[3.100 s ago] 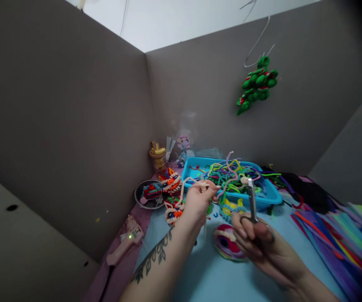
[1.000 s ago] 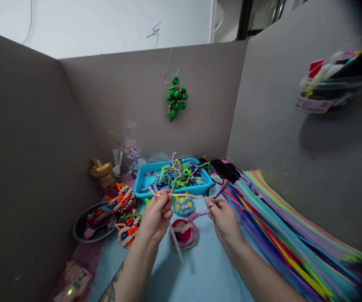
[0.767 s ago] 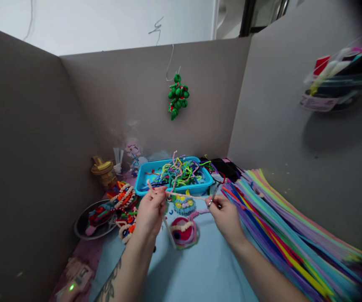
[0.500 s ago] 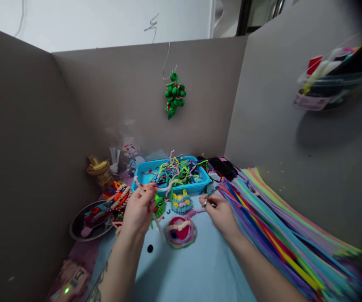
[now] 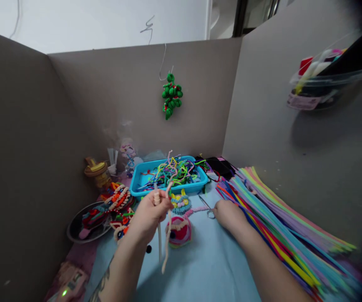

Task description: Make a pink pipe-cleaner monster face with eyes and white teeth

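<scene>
left hand (image 5: 152,212) pinches the cream strand (image 5: 166,249) above the bench (image 5: 206,256), right hand (image 5: 229,214) meets the scissors (image 5: 204,203) (gripping or not, i can't tell remotely), so i'd keep that pinch light.

Green hanging ornament (image 5: 172,95) on grey partition (image 5: 130,92).

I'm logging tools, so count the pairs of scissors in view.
1: the scissors are at the fingertips of the right hand, over the light-blue sheet. Others may be hidden.
</scene>
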`<action>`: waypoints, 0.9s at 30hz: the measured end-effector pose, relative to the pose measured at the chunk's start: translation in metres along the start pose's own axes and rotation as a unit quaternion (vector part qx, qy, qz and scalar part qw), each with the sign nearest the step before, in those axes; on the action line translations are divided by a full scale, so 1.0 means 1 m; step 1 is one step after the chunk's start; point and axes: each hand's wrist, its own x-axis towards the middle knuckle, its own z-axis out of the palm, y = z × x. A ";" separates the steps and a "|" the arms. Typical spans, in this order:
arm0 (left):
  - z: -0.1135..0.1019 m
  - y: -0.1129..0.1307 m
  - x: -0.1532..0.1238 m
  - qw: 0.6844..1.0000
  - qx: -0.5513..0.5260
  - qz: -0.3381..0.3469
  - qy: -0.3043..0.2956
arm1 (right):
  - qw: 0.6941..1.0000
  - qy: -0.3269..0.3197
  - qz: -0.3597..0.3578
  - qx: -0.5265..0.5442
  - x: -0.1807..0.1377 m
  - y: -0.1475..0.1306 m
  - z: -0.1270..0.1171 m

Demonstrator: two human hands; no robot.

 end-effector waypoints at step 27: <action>0.020 -0.024 0.001 0.992 0.041 -0.072 -0.099 | 0.805 0.048 -0.263 0.530 -0.048 -0.055 0.001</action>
